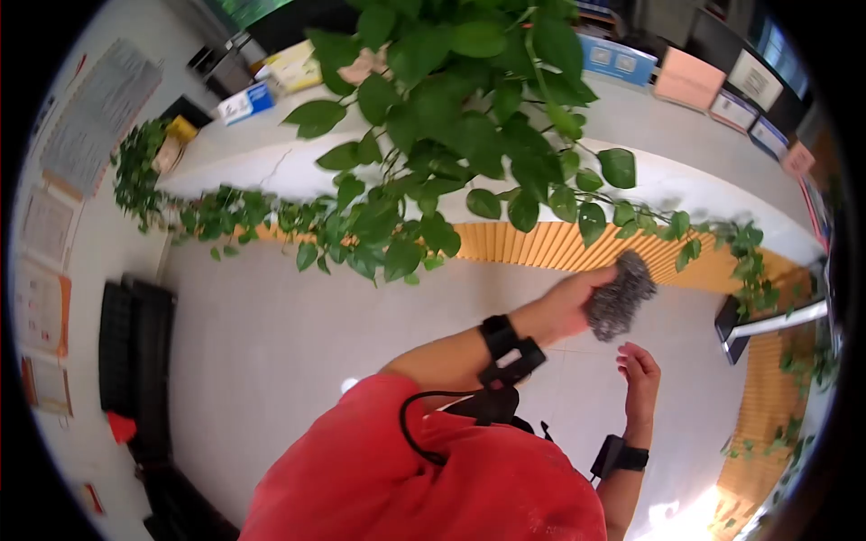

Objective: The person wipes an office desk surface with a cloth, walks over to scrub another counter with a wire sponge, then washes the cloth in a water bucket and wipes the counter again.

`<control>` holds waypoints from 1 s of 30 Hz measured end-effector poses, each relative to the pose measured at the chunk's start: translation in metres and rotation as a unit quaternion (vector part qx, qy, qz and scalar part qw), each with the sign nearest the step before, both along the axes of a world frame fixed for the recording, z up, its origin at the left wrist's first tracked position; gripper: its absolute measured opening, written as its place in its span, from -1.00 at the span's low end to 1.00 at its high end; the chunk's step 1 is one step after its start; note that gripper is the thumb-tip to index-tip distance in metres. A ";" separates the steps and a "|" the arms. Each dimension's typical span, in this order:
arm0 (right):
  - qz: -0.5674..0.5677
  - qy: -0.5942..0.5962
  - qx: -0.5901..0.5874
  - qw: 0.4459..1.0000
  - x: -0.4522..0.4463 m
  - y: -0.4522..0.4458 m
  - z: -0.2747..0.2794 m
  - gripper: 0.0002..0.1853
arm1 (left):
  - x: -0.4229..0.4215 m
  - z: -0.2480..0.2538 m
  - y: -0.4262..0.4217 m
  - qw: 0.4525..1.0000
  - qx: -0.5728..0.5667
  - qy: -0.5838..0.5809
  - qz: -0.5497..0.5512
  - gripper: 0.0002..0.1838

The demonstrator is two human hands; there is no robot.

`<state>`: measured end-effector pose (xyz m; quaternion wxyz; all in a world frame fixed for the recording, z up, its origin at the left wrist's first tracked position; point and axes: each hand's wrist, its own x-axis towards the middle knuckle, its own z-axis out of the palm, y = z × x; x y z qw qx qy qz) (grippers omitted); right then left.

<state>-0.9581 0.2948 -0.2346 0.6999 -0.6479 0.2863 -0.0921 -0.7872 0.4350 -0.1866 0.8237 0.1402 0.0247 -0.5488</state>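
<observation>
My left hand (575,303) is closed on a grey, shaggy cloth (621,298), reached out to the right in front of the counter's slatted wooden front. The cloth is bunched up and its edges are slightly blurred. Below it, my right hand (639,362) is apart from the cloth, with its fingers loosely bent and nothing visible in them. Trailing green leaves (591,221) of a potted plant (469,108) hang just above the cloth.
A white curved counter (686,135) runs across the top, with a blue sign (616,59) and a pink sign (688,79) on it. Slatted wood panelling (514,245) covers its front. A black sofa (135,361) stands at the left, by a wall with framed papers (45,230).
</observation>
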 end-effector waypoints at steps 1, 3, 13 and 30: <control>0.049 -0.006 -0.012 0.999 0.008 0.003 -0.003 -0.80 | 0.001 -0.001 0.023 0.999 0.025 -0.008 0.042 -0.65; 0.122 -0.006 -0.022 0.992 0.032 0.015 -0.009 -0.79 | 0.002 -0.002 0.077 0.990 0.073 -0.004 0.124 -0.67; 0.379 -0.107 -0.014 0.919 0.084 0.136 -0.059 -0.80 | -0.060 -0.017 0.343 0.896 0.207 -0.156 0.361 -0.67; -0.085 0.113 -0.274 0.951 -0.022 0.089 -0.030 -0.76 | 0.135 -0.007 0.253 0.981 0.188 0.001 0.052 -0.57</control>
